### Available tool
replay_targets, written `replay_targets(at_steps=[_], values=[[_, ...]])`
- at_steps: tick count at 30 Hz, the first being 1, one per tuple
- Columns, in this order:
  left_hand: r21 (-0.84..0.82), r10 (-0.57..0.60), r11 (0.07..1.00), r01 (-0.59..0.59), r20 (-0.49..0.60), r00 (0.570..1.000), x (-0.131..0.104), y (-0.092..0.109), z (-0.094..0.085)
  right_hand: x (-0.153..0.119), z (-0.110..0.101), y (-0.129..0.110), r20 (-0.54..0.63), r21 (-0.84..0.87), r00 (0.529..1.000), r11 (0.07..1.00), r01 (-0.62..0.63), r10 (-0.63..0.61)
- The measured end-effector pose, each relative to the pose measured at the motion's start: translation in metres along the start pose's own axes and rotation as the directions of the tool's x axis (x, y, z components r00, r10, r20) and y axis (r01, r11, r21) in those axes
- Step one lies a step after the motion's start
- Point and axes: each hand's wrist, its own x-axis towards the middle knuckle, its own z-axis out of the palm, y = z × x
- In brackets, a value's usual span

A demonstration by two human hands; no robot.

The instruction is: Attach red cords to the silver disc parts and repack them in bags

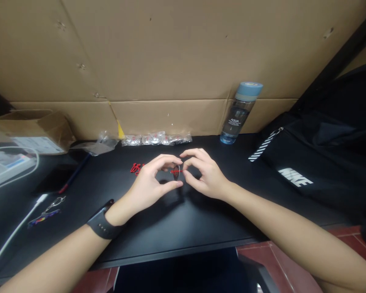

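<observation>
One small round disc stands on edge just above the black table, a red strand across it. The left hand holds the disc by its top and bottom edges, thumb and fingers parted by the disc's height. At the disc's right, the right hand has its thumb and fingers curled nearly together by the strand's end; whether they pinch it, I cannot tell. Left of the disc lie red cords, partly behind the left hand. Beyond the disc is a row of clear-wrapped packets; farther right of it stand a blue-lidded bottle and a black bag.
</observation>
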Motion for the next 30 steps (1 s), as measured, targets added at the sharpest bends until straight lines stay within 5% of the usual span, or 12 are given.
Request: replay_targets(at_steps=[11,20,30], values=[[0.16,0.026,0.987,-0.029,0.017,1.0,0.001,0.001,-0.005,0.001,-0.008,0.004,0.011,-0.021,0.999,0.999,-0.04,0.04],[0.396,0.011,0.908,-0.134,0.297,0.955,0.004,0.002,-0.013,-0.003,-0.001,0.009,0.107,-0.003,0.993,0.998,-0.059,0.059],[0.561,-0.054,0.799,-0.218,0.428,0.902,-0.001,-0.004,-0.013,-0.003,-0.002,0.017,0.181,-0.032,0.977,0.994,-0.107,0.111]])
